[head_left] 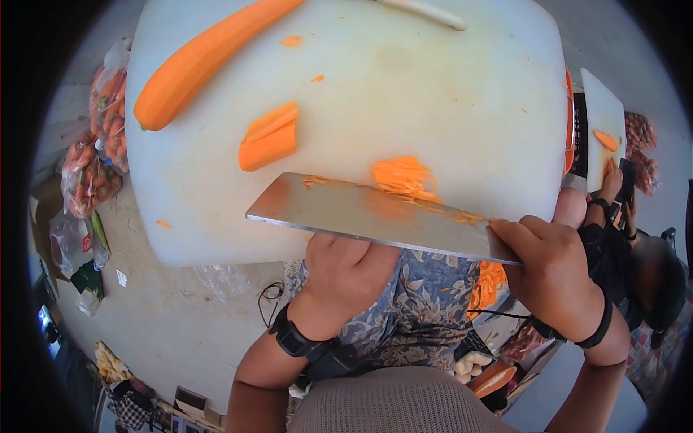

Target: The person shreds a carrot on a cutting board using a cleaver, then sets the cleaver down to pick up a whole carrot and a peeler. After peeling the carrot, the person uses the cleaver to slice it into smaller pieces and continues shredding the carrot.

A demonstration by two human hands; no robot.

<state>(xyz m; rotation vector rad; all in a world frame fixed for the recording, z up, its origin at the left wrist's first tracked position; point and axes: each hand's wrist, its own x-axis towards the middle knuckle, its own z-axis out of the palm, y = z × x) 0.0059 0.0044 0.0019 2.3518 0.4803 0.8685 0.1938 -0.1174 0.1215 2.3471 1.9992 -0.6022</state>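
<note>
My right hand (545, 270) is closed round the handle end of a wide cleaver (339, 209), its blade lying slantwise over the near edge of a white cutting board (469, 123). Carrot bits cling along the blade's far edge. Touching that edge is a small heap of carrot shreds (401, 177). My left hand (350, 268) is close against the near side of the blade, and its fingertips are hidden behind the metal. A cut carrot chunk (271, 137) lies left of the heap. Farther left rests a long peeled carrot (195, 68).
A white-handled tool (426, 13) lies at the board's far edge. Bags of carrots (86, 177) stand to the left. Below the board at right are more carrot shreds (488, 285). Another person (613, 209) works at a second board (603, 119) on the right.
</note>
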